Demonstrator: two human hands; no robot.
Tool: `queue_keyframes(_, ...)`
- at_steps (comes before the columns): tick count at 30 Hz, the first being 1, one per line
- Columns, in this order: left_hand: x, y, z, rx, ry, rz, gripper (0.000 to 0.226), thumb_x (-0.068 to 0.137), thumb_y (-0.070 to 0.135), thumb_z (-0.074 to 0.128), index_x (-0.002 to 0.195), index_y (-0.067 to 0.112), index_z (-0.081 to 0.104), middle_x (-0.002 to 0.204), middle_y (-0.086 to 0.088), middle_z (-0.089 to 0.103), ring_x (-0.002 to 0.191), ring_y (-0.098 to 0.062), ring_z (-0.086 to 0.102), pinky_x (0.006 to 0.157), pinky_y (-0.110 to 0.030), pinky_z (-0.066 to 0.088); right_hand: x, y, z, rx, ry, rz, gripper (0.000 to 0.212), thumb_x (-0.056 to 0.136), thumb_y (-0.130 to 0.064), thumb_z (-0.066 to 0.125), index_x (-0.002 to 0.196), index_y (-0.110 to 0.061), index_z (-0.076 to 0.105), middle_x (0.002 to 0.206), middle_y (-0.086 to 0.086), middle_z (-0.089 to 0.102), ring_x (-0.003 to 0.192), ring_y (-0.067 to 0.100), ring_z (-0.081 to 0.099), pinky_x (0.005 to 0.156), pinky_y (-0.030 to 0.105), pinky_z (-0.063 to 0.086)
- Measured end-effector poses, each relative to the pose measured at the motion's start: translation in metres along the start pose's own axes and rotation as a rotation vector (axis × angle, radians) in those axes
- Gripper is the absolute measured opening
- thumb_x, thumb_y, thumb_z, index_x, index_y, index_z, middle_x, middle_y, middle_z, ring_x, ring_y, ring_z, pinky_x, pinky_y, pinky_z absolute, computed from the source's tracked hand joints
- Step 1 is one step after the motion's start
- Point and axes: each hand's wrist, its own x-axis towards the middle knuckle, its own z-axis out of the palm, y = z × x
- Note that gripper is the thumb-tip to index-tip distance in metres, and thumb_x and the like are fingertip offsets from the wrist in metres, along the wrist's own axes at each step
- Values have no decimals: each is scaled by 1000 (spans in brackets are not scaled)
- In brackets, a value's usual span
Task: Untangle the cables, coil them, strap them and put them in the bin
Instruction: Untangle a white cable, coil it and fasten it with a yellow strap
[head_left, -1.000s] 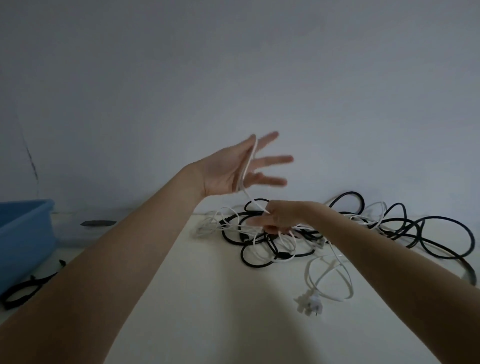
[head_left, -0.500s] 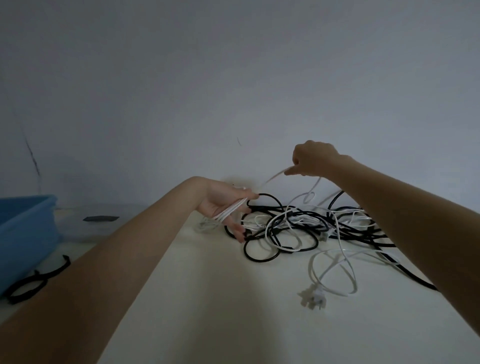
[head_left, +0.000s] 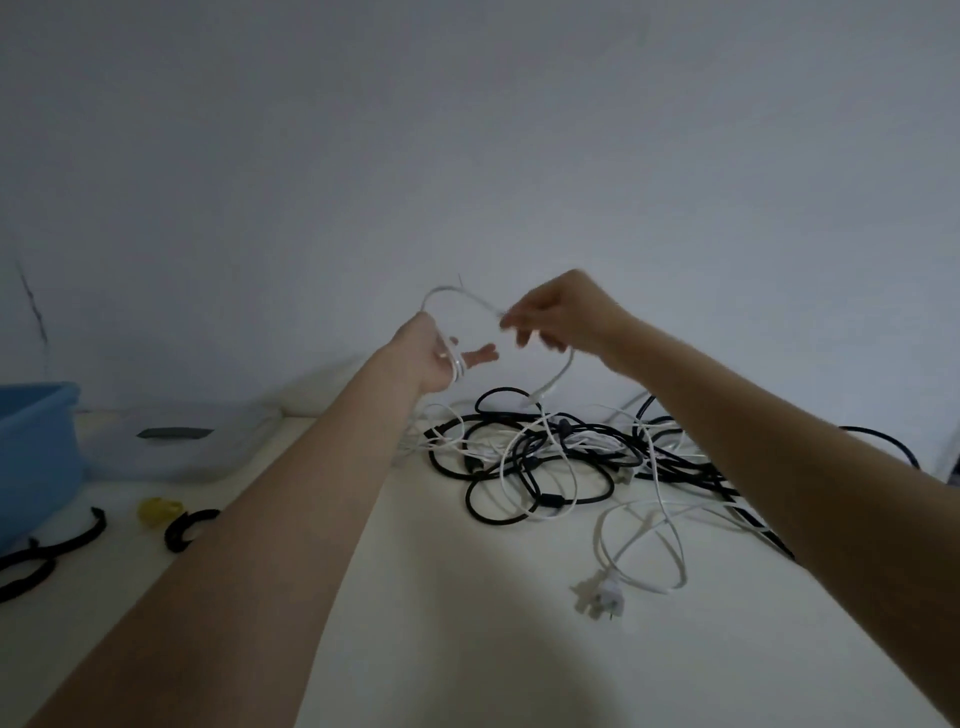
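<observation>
White cable (head_left: 457, 295) was held raised above the worktop (head_left: 415, 597), arched between both hands. Several turns were looped round the left hand (head_left: 434, 356), fingers (head_left: 480, 357) loosely extended under the loops. The strand was pinched by the curled fingers of the right hand (head_left: 563, 314); from there it dropped into the tangled pile of black and white cables (head_left: 561, 457) at the worktop's back. White plug (head_left: 597, 597) lay nearer. Blue bin (head_left: 36, 457) sat far left, black straps (head_left: 52, 540) in front of it.
</observation>
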Motion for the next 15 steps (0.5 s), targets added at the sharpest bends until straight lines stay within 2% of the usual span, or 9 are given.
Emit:
queue_keyframes(3,-1,2,9,-5,-123,-17,45,104,27,16,134,0,37,137,-21,47,120,-37,53,94,-57,36,-13,13,21,-190,-310,37,14,87,-16,64,83,-6,74,51,-13,63,35,-1,44,45,10,42)
queue_keyframes(4,-2,3,11,-23,-148,6,40,104,25,16,125,5,43,129,-18,56,114,-31,59,99,-56,34,-16,19,25,-155,-356,67,16,87,-15,64,83,-4,74,54,-10,65,37,1,45,45,11,42)
queue_keyframes(5,-2,5,14,-52,-157,42,31,103,22,19,116,10,45,110,-16,67,94,-25,68,99,-54,38,-19,24,27,-112,-382,95,17,87,-15,63,81,-4,73,55,-7,65,38,4,44,45,12,41)
queue_keyframes(6,-1,7,15,-87,-155,68,24,103,20,22,109,12,43,83,-12,72,66,-18,69,91,-50,48,-22,28,29,-75,-413,125,18,88,-16,62,78,-5,73,54,-5,65,37,5,43,45,13,40)
queue_keyframes(7,-1,9,16,-135,-153,78,21,102,20,25,107,10,44,58,-8,65,41,-12,57,73,-42,57,-24,31,31,-44,-458,164,19,89,-18,62,77,-8,72,52,-3,64,36,6,42,46,15,40)
queue_keyframes(8,0,11,16,-158,-158,87,23,103,20,27,105,7,46,44,-3,54,29,-7,42,54,-28,57,-27,33,33,-13,-506,204,21,90,-22,61,77,-9,72,51,-1,62,35,7,40,47,17,40)
queue_keyframes(10,-4,17,17,-101,-237,94,30,104,23,28,104,3,51,39,3,41,24,-2,28,33,-13,37,-32,36,35,54,-560,283,29,91,-30,58,77,-7,71,46,2,53,36,11,35,46,19,36)
queue_keyframes(12,-12,19,20,7,-355,78,32,104,26,28,107,4,51,44,4,41,25,-2,27,30,-11,23,-31,40,35,87,-539,364,37,91,-36,57,71,-7,67,43,0,41,39,12,30,46,21,29)
queue_keyframes(15,-21,20,23,70,-463,76,33,104,28,27,114,6,50,51,2,45,26,-2,28,31,-10,19,-30,40,35,112,-452,438,40,90,-39,57,65,-9,63,45,-3,38,42,12,31,48,20,29)
